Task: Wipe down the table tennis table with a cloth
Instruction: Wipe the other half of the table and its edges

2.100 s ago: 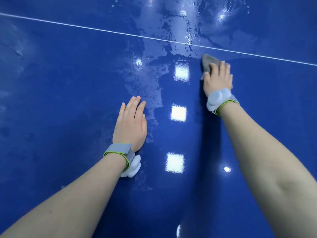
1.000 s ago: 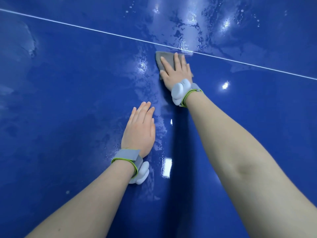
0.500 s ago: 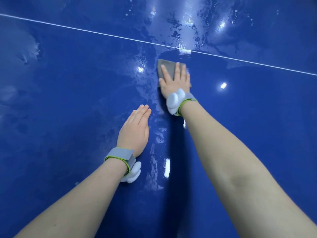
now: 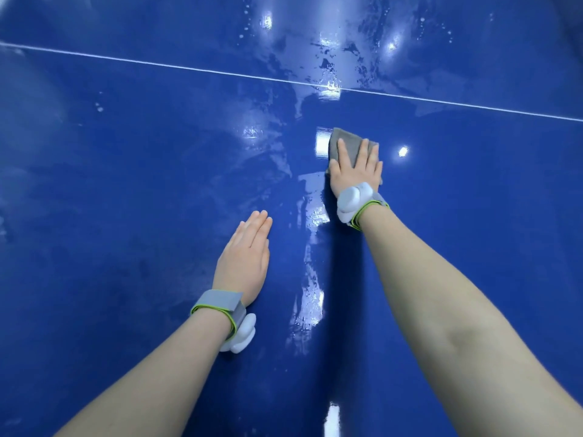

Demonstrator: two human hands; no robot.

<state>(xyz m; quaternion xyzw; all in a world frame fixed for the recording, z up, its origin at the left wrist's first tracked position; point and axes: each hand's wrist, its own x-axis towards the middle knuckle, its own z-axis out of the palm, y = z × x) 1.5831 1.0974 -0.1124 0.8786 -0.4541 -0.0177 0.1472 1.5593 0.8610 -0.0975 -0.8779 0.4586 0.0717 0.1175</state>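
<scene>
Head view: white line (image 4: 189,68) beyond cloth (image 4: 347,143).

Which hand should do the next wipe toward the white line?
Right. The right hand already presses flat on the grey cloth, just short of the white line; the left hand rests bare on the table.

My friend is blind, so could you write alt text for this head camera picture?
A person's right hand presses a grey cloth flat on a glossy blue table tennis table, just short of its white line. The left hand rests flat nearer the body; wet streaks glisten between them.
</scene>
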